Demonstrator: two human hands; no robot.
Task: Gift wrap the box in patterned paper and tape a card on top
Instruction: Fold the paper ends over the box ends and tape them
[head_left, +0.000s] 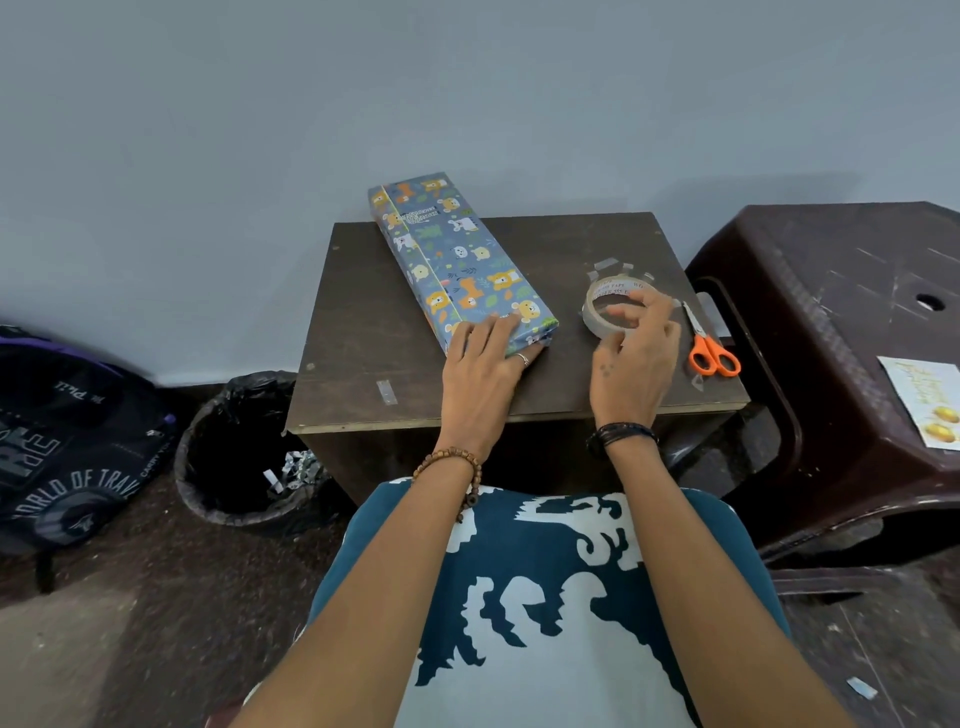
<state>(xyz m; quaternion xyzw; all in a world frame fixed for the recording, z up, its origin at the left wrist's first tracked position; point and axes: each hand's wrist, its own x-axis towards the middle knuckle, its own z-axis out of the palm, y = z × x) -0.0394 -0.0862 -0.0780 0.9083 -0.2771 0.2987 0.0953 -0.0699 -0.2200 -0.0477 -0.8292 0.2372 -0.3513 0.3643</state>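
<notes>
A long box (457, 254) wrapped in blue paper with animal prints lies diagonally on a small dark wooden table (358, 332), its far end sticking out past the back edge. My left hand (488, 358) presses flat on the near end of the box, fingers straight. My right hand (636, 358) grips a roll of clear tape (602, 306) on the table, fingers curled over its rim. A card (930, 400) with gold print lies on the brown plastic stool to the right.
Orange-handled scissors (711, 353) lie near the table's right edge. Short tape strips (618, 267) stick to the tabletop behind the roll, another (387, 391) near the front. A black-lined bin (244, 452) stands left of the table, a dark backpack (67, 436) beyond it. Brown stool (841, 322) at right.
</notes>
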